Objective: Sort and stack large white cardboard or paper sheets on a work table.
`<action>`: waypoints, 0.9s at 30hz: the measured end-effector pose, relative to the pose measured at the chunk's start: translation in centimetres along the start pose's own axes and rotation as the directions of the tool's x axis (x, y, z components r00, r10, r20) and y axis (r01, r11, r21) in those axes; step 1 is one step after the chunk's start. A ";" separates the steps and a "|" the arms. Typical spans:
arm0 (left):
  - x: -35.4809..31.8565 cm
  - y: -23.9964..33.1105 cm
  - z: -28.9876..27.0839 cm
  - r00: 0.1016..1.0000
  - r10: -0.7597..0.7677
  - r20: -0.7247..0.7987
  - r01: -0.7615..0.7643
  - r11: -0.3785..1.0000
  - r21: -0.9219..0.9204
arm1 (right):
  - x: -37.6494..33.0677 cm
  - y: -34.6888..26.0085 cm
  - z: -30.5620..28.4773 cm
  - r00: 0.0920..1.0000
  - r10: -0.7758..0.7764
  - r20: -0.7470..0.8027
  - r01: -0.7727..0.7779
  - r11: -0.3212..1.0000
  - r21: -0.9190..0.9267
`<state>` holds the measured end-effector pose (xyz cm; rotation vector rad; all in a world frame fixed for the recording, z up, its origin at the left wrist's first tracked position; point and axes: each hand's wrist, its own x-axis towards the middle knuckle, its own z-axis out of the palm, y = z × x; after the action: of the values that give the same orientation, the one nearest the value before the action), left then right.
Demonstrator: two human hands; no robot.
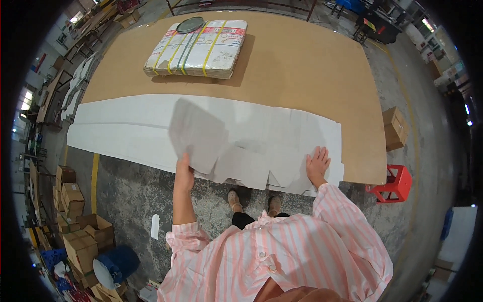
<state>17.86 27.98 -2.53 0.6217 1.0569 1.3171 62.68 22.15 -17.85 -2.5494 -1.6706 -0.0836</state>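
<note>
A long white cardboard sheet (131, 116) with creases and cut flaps lies along the near side of a brown-topped table (302, 65). My left hand (185, 173) is at its near edge, closed on a greyish cardboard flap (198, 133) that stands tilted up from the sheet. The fingers are partly hidden behind the flap. Whether the flap belongs to the long sheet or is a separate piece, I cannot tell. My right hand (318, 162) rests flat with fingers spread near the sheet's right end.
A strapped bundle of white cardboard (201, 50) sits farther back on the table, with a round dark lid-like disc (190, 25) on top. A red stool (392, 183) and a carton (395, 128) stand to the right. Cartons (83, 246) and a blue bin (118, 264) are at lower left.
</note>
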 end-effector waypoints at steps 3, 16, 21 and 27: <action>3.0 -3.1 -5.6 0.983 -0.062 -0.170 0.040 0.991 -0.129 | -0.2 0.3 0.1 1.000 -0.002 0.028 0.002 1.000 0.007; -0.9 1.2 8.7 0.982 0.157 0.103 -0.177 0.587 0.790 | 0.3 3.4 0.1 0.998 0.008 0.061 -0.009 1.000 0.021; -9.5 -10.2 24.1 0.562 0.165 0.811 -0.674 -0.477 0.564 | 0.8 10.0 4.4 0.997 -0.063 -0.043 0.076 0.876 0.476; -11.6 -14.1 23.5 0.579 0.143 0.802 -0.622 -0.559 0.549 | 0.2 4.9 -0.2 0.994 -0.079 0.075 0.075 0.996 0.057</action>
<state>46.05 18.57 -1.56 2.9952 1.4595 0.4260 67.25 20.32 -17.88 -2.4795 -1.7727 0.0542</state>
